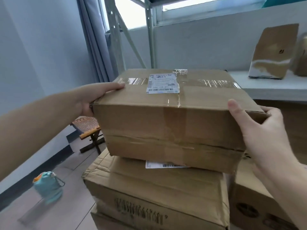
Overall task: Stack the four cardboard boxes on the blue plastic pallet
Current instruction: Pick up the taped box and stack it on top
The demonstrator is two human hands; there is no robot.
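Note:
A taped cardboard box [166, 123] with a white shipping label on its lid fills the middle of the head view. My left hand [94, 95] grips its left top edge and my right hand [259, 127] grips its right near corner, thumb on the lid. Its underside is at the top of a second cardboard box [154, 193] with black print on its side; I cannot tell whether the two touch. The edge of a third box [106, 220] shows beneath that one. Another box [255, 201] stands at the lower right. The blue pallet is hidden.
A teal bottle [48, 186] with an orange lid stands on the grey floor at the lower left. A small patterned stool [88, 125] is by the wall. A metal rack [149, 34] rises behind. A torn box [274, 52] sits on the white shelf [265, 90] at the right.

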